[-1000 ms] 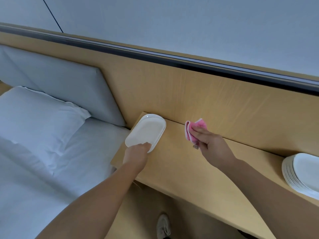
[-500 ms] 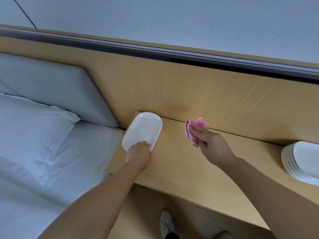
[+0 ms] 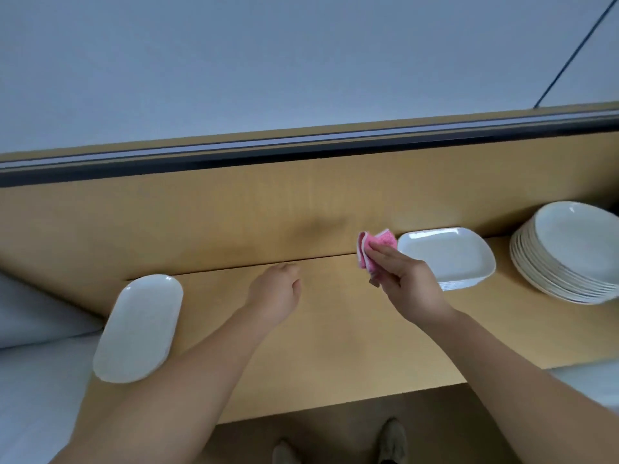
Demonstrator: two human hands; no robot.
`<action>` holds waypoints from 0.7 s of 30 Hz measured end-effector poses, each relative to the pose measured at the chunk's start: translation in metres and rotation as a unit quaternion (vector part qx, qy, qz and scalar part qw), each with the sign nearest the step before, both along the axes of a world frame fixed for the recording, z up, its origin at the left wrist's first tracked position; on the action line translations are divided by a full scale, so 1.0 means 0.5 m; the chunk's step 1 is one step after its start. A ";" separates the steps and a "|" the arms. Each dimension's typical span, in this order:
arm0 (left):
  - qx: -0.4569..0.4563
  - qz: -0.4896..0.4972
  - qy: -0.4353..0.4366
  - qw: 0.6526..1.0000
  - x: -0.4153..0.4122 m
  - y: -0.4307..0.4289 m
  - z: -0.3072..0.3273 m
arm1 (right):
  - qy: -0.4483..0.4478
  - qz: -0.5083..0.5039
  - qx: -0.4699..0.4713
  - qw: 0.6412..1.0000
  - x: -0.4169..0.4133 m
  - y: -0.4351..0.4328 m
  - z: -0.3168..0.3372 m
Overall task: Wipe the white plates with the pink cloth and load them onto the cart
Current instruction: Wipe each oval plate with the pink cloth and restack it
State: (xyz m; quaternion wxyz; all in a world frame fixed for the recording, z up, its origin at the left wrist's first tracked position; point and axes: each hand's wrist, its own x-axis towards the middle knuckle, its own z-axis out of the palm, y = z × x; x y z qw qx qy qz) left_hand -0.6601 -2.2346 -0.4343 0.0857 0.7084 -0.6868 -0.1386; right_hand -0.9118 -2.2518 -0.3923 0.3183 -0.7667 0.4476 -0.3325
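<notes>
My right hand pinches the pink cloth between thumb and fingers. The cloth is folded into a small wad that sticks up past my fingertips, in front of the wooden back panel. My left hand holds nothing. Its fingers are loosely curled and the knuckles point toward the back panel. It is over the middle of the tabletop, but I cannot tell whether it touches the wood. The two hands are near each other but apart.

Just right of the cloth, partly behind my right hand, sits a stack of rectangular plates, white with rounded corners, close against the back panel. Farther right is a stack of round plates, also white and taller, with its far edge cut off by the frame. The two stacks are close together but do not touch.

To the left of my left forearm, an oval plate lies flat by itself at the left end of the tabletop. It is well apart from both stacks, and its near end reaches the tabletop's corner beside the bed with its white sheet.

A dark strip runs along the top of the back panel, and above it is a pale wall. Below the tabletop's front edge I can see the toes of my two shoes on the floor.
</notes>
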 end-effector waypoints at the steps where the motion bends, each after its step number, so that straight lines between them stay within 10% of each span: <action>1: 0.000 -0.012 0.005 1.000 -0.036 -0.017 0.005 | 0.000 -0.020 -0.001 1.000 -0.038 -0.001 0.001; 21: 0.115 0.017 0.005 0.993 -0.435 -0.214 -0.040 | 0.000 -0.180 0.030 0.983 -0.459 -0.052 -0.082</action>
